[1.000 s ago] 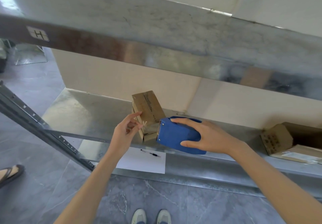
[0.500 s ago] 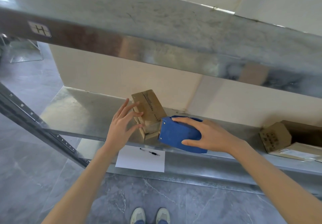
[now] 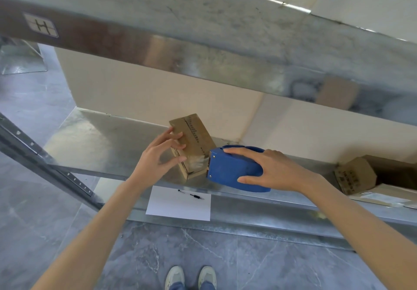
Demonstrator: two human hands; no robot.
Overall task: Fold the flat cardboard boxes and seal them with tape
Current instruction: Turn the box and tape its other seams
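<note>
Spanning the top of the view, a scuffed galvanised beam (image 3: 203, 52) slants low over the work, so headroom above the lower shelf (image 3: 101, 145) is tight. That shelf is dull sheet metal; it stretches wide to the left of the small cardboard box (image 3: 191, 140), while the cream wall closes in just behind. At the far right lie opened brown cartons (image 3: 356, 174), well apart from the work.

A white sheet of paper (image 3: 180, 204) lies on the ledge below, near the front lip. The blue plastic tape dispenser (image 3: 234, 170), rounded and smooth, rests on the shelf edge with its toothed end just beside the box. The right hand (image 3: 277, 170) grips it, fingers curled over the top. The box stands tilted, matte and printed, with glossy clear tape (image 3: 198, 161) across its lower right corner. The left hand (image 3: 155, 161) has its fingers spread, tips touching the box's left face. A black pen (image 3: 191, 194) lies on the paper.
</note>
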